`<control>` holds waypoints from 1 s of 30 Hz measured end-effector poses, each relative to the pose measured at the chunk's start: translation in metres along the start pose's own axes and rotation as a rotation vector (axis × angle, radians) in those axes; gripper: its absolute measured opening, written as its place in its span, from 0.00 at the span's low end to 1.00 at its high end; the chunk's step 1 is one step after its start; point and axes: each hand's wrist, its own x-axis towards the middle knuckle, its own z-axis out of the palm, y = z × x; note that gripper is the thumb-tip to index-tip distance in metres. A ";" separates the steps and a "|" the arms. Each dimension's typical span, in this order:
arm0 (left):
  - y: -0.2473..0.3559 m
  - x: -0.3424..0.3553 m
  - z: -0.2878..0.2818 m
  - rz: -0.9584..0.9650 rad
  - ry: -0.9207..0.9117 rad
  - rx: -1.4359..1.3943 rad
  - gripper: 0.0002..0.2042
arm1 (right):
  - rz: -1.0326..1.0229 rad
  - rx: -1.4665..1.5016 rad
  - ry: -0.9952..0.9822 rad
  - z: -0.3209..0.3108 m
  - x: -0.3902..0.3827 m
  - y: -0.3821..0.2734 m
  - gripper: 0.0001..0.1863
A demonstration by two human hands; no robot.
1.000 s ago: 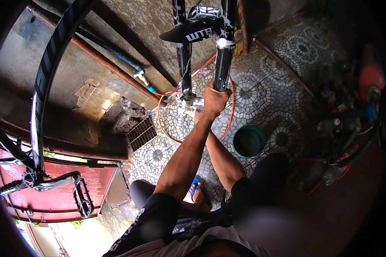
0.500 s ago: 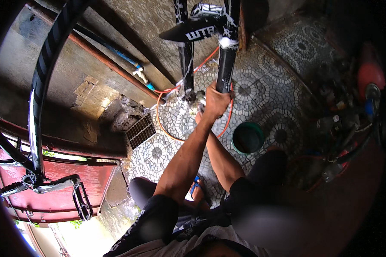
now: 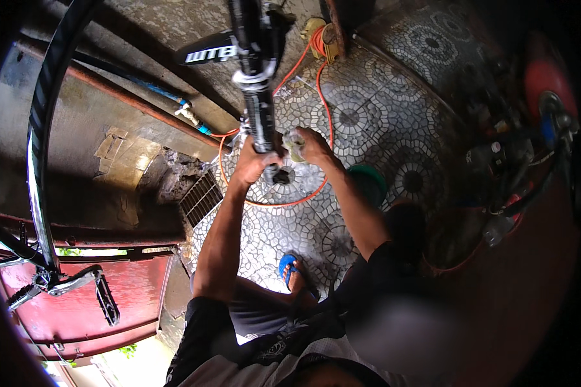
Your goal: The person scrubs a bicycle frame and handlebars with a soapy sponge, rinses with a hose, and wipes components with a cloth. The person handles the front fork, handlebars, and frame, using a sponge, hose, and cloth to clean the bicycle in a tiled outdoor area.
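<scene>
The fork (image 3: 261, 111) has turned; contents of the green bucket (image 3: 369, 169) are unclear.

White lettering (image 3: 211, 54) on black mudguard (image 3: 221, 40)

The bicycle fork leg (image 3: 259, 113) was black, marked with white foam, and the mudguard (image 3: 203, 53) black with white lettering. The sponge (image 3: 295, 148) was pale yellow-green, the hose (image 3: 330, 122) orange, the bucket (image 3: 368, 170) green, the flip-flop (image 3: 285, 262) bright blue. Grey and whitish mosaic rings circled dark centres on the floor tiles (image 3: 348, 116). The metal gate panel (image 3: 110, 277) was red, the shirt sleeve (image 3: 210, 322) black.
</scene>
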 end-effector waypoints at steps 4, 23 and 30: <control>-0.019 -0.013 0.029 0.329 0.632 0.174 0.17 | -0.312 0.796 0.389 -0.003 -0.004 -0.021 0.21; -0.036 -0.012 -0.078 0.098 0.200 0.093 0.11 | -0.447 1.569 0.491 -0.044 0.000 -0.046 0.24; -0.031 0.015 -0.075 0.182 -0.033 -0.085 0.17 | -0.500 0.141 0.693 -0.057 -0.045 -0.093 0.30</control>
